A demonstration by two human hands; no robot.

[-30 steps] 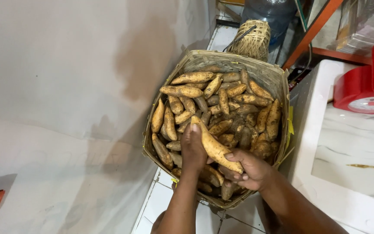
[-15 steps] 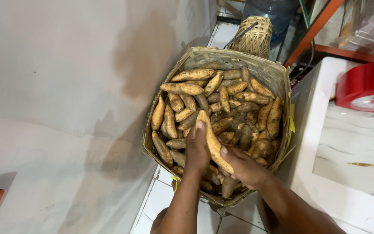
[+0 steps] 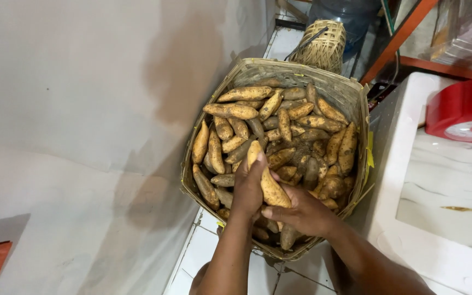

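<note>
A square woven basket [image 3: 350,95] on the tiled floor is heaped with several dusty orange sweet potatoes [image 3: 279,120]. Both of my hands meet over its near side on one long sweet potato [image 3: 269,183]. My left hand [image 3: 247,188] wraps the tuber from the left, fingers up along it. My right hand [image 3: 301,210] cups its lower end from the right, thumb across it. The tuber sits slightly above the pile, tilted with its pointed tip toward the basket's middle.
A pale wall [image 3: 83,109] runs close along the left. A white marble-look counter [image 3: 443,186] stands at the right with a red round scale [image 3: 457,109] on it. Behind the basket are a small woven holder [image 3: 320,46], a blue water jug [image 3: 345,11] and an orange shelf frame [image 3: 400,43].
My left hand has slid up along the held sweet potato and closed more around it; my right hand has shifted under its lower end. The tuber stands a bit more upright.
</note>
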